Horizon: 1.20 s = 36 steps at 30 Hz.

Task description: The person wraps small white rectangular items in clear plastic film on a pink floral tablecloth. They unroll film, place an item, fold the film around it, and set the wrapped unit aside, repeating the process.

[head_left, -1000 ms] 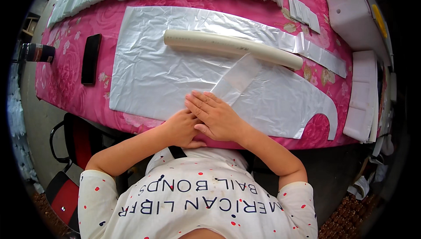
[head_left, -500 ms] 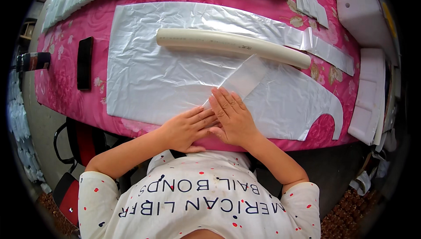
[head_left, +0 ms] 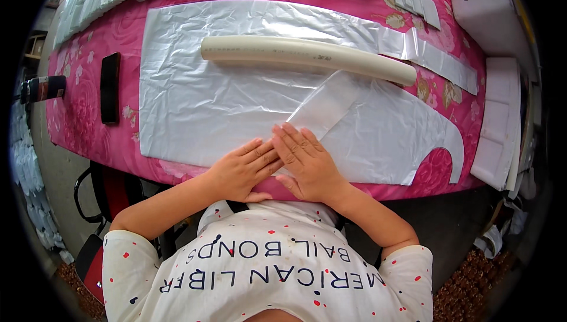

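- Our left hand (head_left: 241, 170) and right hand (head_left: 307, 162) lie flat, fingers together, pressing the clear plastic sheet (head_left: 236, 103) at the table's near edge.
- A folded flap (head_left: 328, 102) sits just beyond our right fingertips.
- Farther off lies a cream tube (head_left: 307, 59); a black phone (head_left: 110, 87) sits far left.

sheet edge (head_left: 277, 165) under both hands (head_left: 307, 162)

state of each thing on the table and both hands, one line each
left hand: open, flat, palm down on the plastic sheet's near edge
right hand: open, flat on the sheet, touching the left hand
plastic sheet: spread flat, wrinkled
folded flap: corner turned over onto the sheet
cream tube: lying on its side across the sheet
black bar: lying flat on the pink cloth
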{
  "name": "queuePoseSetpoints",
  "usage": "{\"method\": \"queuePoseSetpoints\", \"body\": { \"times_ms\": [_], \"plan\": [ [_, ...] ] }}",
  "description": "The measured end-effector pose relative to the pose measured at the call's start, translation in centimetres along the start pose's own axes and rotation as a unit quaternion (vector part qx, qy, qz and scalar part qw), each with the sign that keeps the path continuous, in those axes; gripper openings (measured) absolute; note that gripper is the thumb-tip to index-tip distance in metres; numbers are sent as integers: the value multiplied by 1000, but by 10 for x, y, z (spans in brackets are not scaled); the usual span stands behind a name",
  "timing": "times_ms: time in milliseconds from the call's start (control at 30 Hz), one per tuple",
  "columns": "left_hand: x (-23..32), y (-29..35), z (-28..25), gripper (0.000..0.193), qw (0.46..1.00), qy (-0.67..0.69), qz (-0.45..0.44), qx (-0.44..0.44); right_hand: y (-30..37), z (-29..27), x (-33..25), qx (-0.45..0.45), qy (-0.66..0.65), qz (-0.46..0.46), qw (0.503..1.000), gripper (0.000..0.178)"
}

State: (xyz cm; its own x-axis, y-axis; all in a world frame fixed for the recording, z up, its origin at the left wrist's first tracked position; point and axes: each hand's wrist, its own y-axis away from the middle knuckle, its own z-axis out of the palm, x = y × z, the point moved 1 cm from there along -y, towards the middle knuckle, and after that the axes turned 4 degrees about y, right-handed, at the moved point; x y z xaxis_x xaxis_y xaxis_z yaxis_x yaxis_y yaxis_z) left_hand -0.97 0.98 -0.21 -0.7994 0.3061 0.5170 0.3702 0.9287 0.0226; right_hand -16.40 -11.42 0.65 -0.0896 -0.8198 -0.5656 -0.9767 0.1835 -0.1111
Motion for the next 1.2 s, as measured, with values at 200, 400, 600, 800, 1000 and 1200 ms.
{"method": "queuePoseSetpoints", "body": {
  "times_ms": [200,400,600,800,1000,1200],
  "plan": [
    [-5,10,17,73,995,87,-37,-21,-30,18,-9,-51,-35,-82,995,67],
    [-3,9,15,77,999,32,-11,24,-33,20,3,-77,-39,-99,991,67],
    [-1,0,6,74,1000,10,-14,-21,-27,16,12,-45,-11,-64,997,66],
    [3,1,4,74,999,-34,-10,-25,-26,-2,31,-64,69,-27,995,64],
    [5,-4,-2,77,999,-37,-14,-38,-26,-25,62,-47,143,19,988,62],
    [3,-11,-17,68,1000,28,-14,-3,-25,-45,89,4,209,63,976,62]
  ]
}}
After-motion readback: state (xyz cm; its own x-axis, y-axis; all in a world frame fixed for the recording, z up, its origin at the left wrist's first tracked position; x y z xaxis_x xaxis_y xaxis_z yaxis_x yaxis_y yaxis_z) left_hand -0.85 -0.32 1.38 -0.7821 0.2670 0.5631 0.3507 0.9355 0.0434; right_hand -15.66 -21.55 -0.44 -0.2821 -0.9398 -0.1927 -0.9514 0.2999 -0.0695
